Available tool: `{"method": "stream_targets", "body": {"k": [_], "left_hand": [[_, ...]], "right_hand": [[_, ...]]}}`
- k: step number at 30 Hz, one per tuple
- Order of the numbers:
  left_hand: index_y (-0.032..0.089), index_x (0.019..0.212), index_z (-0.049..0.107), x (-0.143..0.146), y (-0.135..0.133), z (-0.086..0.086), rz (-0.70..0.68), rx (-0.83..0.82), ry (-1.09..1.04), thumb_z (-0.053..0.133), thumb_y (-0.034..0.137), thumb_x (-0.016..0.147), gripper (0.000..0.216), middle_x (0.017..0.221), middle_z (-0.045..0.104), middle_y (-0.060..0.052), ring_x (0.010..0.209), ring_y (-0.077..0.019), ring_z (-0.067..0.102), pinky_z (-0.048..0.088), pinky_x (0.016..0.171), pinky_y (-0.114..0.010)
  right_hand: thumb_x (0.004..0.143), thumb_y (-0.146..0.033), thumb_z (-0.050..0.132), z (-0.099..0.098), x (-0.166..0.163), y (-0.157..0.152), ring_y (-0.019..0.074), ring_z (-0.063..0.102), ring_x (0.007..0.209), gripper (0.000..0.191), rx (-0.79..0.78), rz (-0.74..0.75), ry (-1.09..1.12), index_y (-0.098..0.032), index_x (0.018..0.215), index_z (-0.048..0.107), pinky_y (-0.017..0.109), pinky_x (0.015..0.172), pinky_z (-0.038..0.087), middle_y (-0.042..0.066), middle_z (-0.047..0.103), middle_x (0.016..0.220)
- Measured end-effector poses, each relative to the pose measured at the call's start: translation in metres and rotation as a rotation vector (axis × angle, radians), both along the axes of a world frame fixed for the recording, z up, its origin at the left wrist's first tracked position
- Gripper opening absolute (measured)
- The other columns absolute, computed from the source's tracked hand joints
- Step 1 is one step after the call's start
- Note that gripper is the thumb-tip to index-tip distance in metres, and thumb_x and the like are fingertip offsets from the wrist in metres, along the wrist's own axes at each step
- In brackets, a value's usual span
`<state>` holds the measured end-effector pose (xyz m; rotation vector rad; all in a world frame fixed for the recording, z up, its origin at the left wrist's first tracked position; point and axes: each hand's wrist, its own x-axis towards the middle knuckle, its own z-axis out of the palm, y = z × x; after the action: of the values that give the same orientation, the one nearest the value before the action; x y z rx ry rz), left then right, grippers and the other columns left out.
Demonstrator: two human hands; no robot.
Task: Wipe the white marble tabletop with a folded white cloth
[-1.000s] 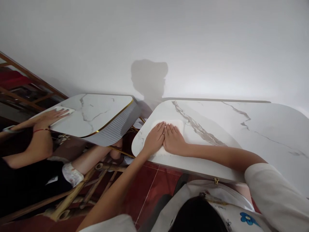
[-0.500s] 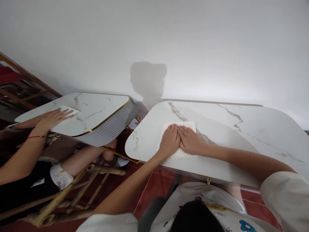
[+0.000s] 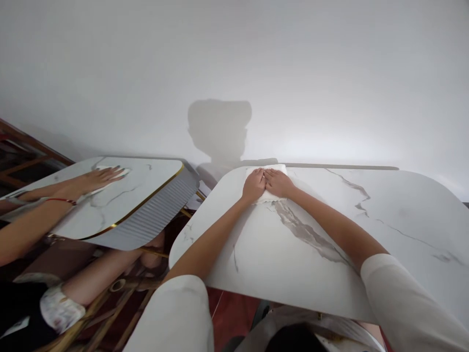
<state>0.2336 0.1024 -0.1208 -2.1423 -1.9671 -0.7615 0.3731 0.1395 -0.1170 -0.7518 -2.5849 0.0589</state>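
A white cloth (image 3: 281, 168) lies flat on the white marble-patterned table (image 3: 249, 254), near its far edge by the wall. My left hand (image 3: 254, 185) rests palm down on the cloth's left part, fingers extended and pointing away from me. Beside it my right hand (image 3: 277, 183) presses flat on the cloth too, the fingertips of both hands nearly meeting. Both arms reach straight out over the tabletop. The palms' undersides are hidden, and the cloth shows around the fingers and behind the wrists.
At the left a co-worker's hands (image 3: 98, 180) lie on another white cloth (image 3: 126, 171) on a second marble-patterned table (image 3: 120, 208) with gold trim. A bamboo chair (image 3: 106, 313) stands below. The white wall (image 3: 330, 98) runs behind both tables.
Both my hands and the cloth under them have slid away from me, from the table's middle to near its far edge. My arms are stretched further. The view has shifted slightly.
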Motion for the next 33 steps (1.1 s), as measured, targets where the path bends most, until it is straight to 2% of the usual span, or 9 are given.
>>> {"method": "stream_targets", "body": {"k": [4,8,12,17,21,24,28,33], "left_hand": [[0.013,0.118,0.053,-0.009,0.034,0.002,-0.014,0.014,0.061,0.029,0.019,0.088,0.039,0.123,0.057,-0.011,0.119,-0.0220,0.048,0.035,0.105,-0.037],[0.015,0.109,0.057,0.003,0.057,0.009,0.034,-0.050,0.061,0.031,0.016,0.087,0.034,0.115,0.061,-0.011,0.112,-0.0219,0.052,0.038,0.099,-0.036],[0.014,0.104,0.058,0.029,0.064,0.014,-0.002,-0.077,0.061,0.032,0.016,0.086,0.031,0.109,0.062,-0.013,0.104,-0.0225,0.054,0.040,0.094,-0.035],[0.010,0.113,0.055,0.057,0.058,0.011,-0.090,-0.066,0.070,0.031,0.016,0.087,0.036,0.118,0.059,-0.014,0.112,-0.0227,0.051,0.036,0.100,-0.036],[0.006,0.125,0.048,0.066,0.042,0.009,-0.136,-0.100,0.071,0.030,0.019,0.088,0.043,0.133,0.051,-0.015,0.125,-0.0223,0.043,0.030,0.108,-0.036],[0.004,0.130,0.044,0.069,0.019,0.009,-0.144,-0.131,0.072,0.029,0.020,0.089,0.047,0.139,0.045,-0.016,0.130,-0.0216,0.038,0.025,0.112,-0.035],[0.002,0.131,0.044,0.068,-0.021,0.009,-0.173,-0.125,0.088,0.027,0.021,0.089,0.049,0.139,0.045,-0.016,0.131,-0.0215,0.037,0.026,0.112,-0.036],[0.006,0.132,0.043,0.061,-0.078,0.009,-0.168,-0.150,0.099,0.024,0.023,0.089,0.050,0.140,0.044,-0.013,0.132,-0.0201,0.037,0.026,0.113,-0.037]], "right_hand": [[0.089,-0.021,0.035,0.001,-0.013,0.032,0.0248,0.036,0.130,0.051,-0.041,-0.039,-0.018,0.000,0.136,0.040,0.035,0.107,0.024,0.015,0.044,0.140],[0.092,-0.022,0.031,0.002,-0.008,0.055,0.0245,0.035,0.131,0.051,-0.077,-0.081,-0.054,-0.002,0.138,0.038,0.035,0.108,0.023,0.014,0.042,0.142],[0.092,-0.023,0.030,0.000,0.016,0.062,0.0246,0.036,0.131,0.051,-0.082,-0.120,-0.068,-0.002,0.138,0.037,0.035,0.108,0.023,0.014,0.042,0.142],[0.091,-0.022,0.030,-0.001,0.048,0.048,0.0278,0.034,0.131,0.052,-0.051,-0.175,-0.060,0.001,0.137,0.037,0.039,0.107,0.024,0.017,0.041,0.142],[0.091,-0.024,0.028,-0.001,0.061,0.021,0.0287,0.031,0.133,0.054,-0.075,-0.226,-0.052,0.001,0.139,0.035,0.042,0.108,0.022,0.017,0.038,0.144],[0.092,-0.026,0.028,-0.001,0.064,-0.007,0.0280,0.029,0.134,0.055,-0.100,-0.255,-0.055,0.001,0.139,0.034,0.042,0.109,0.021,0.017,0.036,0.145],[0.091,-0.024,0.028,-0.001,0.065,-0.051,0.0295,0.030,0.134,0.055,-0.058,-0.261,-0.044,0.004,0.137,0.036,0.043,0.109,0.022,0.020,0.037,0.143],[0.090,-0.022,0.030,0.002,0.062,-0.110,0.0321,0.033,0.132,0.055,-0.021,-0.230,-0.021,0.008,0.135,0.038,0.044,0.109,0.023,0.023,0.040,0.140]]}}
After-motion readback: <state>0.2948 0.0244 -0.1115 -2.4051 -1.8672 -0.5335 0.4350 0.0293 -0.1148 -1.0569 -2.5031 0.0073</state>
